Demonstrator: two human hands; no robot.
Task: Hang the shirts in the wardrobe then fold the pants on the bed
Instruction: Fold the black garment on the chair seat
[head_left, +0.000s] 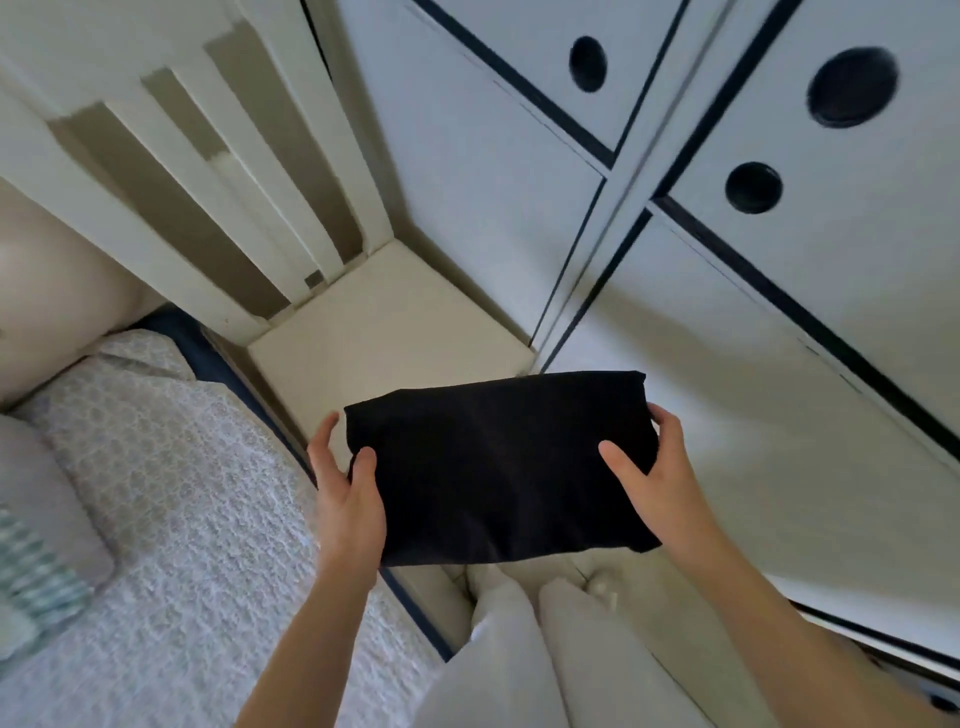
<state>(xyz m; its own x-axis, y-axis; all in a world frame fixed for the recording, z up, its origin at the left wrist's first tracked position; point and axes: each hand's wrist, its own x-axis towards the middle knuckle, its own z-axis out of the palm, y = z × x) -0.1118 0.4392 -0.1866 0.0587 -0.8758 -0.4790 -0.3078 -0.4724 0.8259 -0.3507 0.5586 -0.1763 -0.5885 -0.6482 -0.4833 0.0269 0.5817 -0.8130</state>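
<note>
Black pants (498, 467) between both outstretched hands (347, 501) (660, 470)

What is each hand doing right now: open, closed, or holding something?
Left hand: holding the left edge of the folded black garment, thumb on top.
Right hand: holding the garment's right edge, thumb on top.
</note>
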